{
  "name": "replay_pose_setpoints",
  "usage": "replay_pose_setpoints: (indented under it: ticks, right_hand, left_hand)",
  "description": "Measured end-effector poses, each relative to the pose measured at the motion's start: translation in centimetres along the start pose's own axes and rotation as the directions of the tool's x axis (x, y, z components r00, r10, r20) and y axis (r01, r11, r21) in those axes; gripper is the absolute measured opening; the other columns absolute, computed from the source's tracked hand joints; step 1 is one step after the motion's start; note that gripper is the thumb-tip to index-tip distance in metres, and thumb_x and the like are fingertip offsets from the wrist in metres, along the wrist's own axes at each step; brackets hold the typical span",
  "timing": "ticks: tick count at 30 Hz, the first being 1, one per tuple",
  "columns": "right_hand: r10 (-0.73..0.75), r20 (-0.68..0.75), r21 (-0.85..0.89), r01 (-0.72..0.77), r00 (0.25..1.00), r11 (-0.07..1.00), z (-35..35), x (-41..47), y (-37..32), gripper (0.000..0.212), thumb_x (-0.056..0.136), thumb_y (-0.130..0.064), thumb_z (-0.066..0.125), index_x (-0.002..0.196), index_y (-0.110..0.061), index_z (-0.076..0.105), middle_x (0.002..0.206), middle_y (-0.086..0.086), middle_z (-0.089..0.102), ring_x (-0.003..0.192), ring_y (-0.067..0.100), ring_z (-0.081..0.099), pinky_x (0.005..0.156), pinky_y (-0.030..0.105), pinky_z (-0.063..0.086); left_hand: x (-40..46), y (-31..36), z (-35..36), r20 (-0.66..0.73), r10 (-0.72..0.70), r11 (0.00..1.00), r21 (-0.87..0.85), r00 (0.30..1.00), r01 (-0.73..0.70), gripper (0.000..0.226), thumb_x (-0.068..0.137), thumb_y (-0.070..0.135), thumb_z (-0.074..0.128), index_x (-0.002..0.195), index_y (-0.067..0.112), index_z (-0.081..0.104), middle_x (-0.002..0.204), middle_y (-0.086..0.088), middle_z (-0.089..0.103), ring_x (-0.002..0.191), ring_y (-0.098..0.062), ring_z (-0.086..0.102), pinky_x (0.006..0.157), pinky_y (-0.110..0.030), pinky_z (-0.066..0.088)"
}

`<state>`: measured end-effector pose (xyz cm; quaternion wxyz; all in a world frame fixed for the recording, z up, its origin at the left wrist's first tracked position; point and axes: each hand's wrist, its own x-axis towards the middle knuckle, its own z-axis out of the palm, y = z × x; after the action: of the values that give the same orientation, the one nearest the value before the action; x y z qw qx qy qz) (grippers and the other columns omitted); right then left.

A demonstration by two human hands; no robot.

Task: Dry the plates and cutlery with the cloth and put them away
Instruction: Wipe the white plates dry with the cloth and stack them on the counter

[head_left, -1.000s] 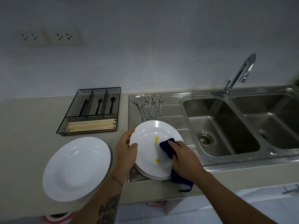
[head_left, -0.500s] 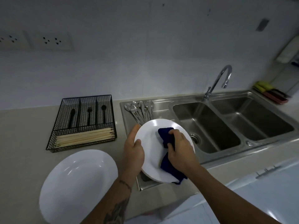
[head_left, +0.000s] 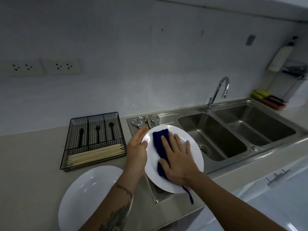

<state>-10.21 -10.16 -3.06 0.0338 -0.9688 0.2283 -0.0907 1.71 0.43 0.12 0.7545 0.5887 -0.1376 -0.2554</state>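
Plate (head_left: pixel 191 157) held tilted over the drainboard (head_left: pixel 166 115), left of the sink. Left hand (head_left: pixel 135 151) grips its left rim; right hand (head_left: pixel 179 161), fingers flat, presses the blue cloth (head_left: pixel 160 140) onto its face. Dried plate (head_left: pixel 86 195) lies near-left.

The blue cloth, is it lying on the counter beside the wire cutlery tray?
No, the blue cloth is pressed flat on the white plate by the right hand, while the left hand holds the plate's rim.
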Motion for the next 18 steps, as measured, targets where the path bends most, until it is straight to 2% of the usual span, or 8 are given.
replay_pose_setpoints:
  ticks: [3,6,8,10,12,14,16,18]
  right_hand:
    - [0.165,-0.085,-0.07,-0.171,0.983,0.983,0.0,0.3,0.4,0.07,0.092,-0.05,0.022,0.154,-0.021,0.01,0.161,0.008,0.006,0.148,0.032,0.0,0.113,0.066,0.001]
    - [0.208,-0.095,-0.06,-0.215,0.973,0.975,0.0,-0.9,-0.6,0.07,0.089,-0.048,0.021,0.152,-0.018,0.017,0.16,0.01,0.012,0.147,0.032,0.005,0.114,0.063,0.0]
    - [0.167,-0.031,0.038,-0.166,0.985,0.985,-0.4,-2.2,-1.9,0.075,0.085,-0.052,0.011,0.153,-0.02,0.007,0.162,0.006,0.003,0.148,0.028,-0.001,0.116,0.057,-0.004]
    - [0.066,0.058,0.157,-0.074,0.996,0.985,-1.0,-3.1,-3.6,0.076,0.083,-0.054,0.002,0.153,-0.026,-0.005,0.161,-0.001,-0.011,0.148,0.021,-0.011,0.118,0.048,-0.009]
    - [-0.031,0.055,0.211,0.019,0.998,0.977,-1.7,-2.8,-5.1,0.07,0.088,-0.052,0.004,0.152,-0.029,-0.011,0.16,-0.005,-0.018,0.147,0.017,-0.016,0.117,0.045,-0.012]
    - [-0.058,0.016,0.217,0.053,0.998,0.975,-2.2,-1.1,-5.7,0.068,0.091,-0.051,0.006,0.152,-0.029,-0.013,0.159,-0.005,-0.021,0.145,0.017,-0.02,0.116,0.052,-0.011]
    - [-0.02,-0.03,0.174,0.025,0.999,0.984,-2.7,1.0,-5.1,0.07,0.089,-0.055,0.004,0.151,-0.028,-0.016,0.158,-0.002,-0.024,0.145,0.02,-0.024,0.113,0.059,-0.011]
    - [0.063,-0.087,0.058,-0.058,0.994,0.997,-3.1,2.7,-3.7,0.073,0.089,-0.058,0.005,0.151,-0.027,-0.017,0.159,0.002,-0.023,0.145,0.026,-0.021,0.111,0.065,-0.008]
  left_hand:
    - [-0.1,1.7,-1.0,-0.079,0.007,0.998,-0.057,0.997,-0.011,0.057,0.089,-0.014,0.045,0.119,0.03,0.065,0.115,0.012,0.07,0.099,-0.012,0.069,0.08,-0.031,0.058]
    - [0.0,2.4,-1.9,-0.109,0.026,0.998,-0.062,0.994,-0.033,0.059,0.088,-0.013,0.047,0.107,0.04,0.066,0.109,0.017,0.072,0.101,-0.016,0.069,0.082,-0.039,0.06]
    - [-0.2,2.6,-2.2,-0.131,0.032,0.996,-0.073,0.991,-0.042,0.059,0.088,-0.012,0.047,0.104,0.041,0.066,0.103,0.019,0.073,0.099,-0.015,0.07,0.078,-0.036,0.06]
    - [-0.3,2.8,-2.1,-0.127,0.043,0.995,-0.08,0.991,-0.054,0.058,0.089,-0.013,0.046,0.106,0.039,0.065,0.107,0.017,0.073,0.099,-0.011,0.069,0.077,-0.03,0.057]
    - [-0.3,3.0,-1.5,-0.075,0.045,0.994,-0.095,0.996,-0.052,0.056,0.09,-0.013,0.046,0.11,0.036,0.065,0.112,0.012,0.072,0.099,-0.008,0.069,0.078,-0.027,0.056]
    - [-0.3,3.3,-0.8,-0.034,0.04,0.994,-0.101,0.999,-0.043,0.054,0.092,-0.013,0.045,0.112,0.033,0.066,0.113,0.01,0.071,0.102,-0.008,0.068,0.086,-0.028,0.056]
    - [-0.5,3.7,-0.3,-0.038,0.057,0.995,-0.078,0.998,-0.059,0.054,0.092,-0.013,0.046,0.11,0.033,0.067,0.118,0.008,0.069,0.116,-0.015,0.063,0.103,-0.038,0.049]
    - [-0.5,4.0,-0.4,-0.056,0.082,0.994,-0.071,0.995,-0.086,0.054,0.091,-0.014,0.045,0.113,0.031,0.065,0.119,0.008,0.069,0.119,-0.017,0.062,0.107,-0.043,0.046]
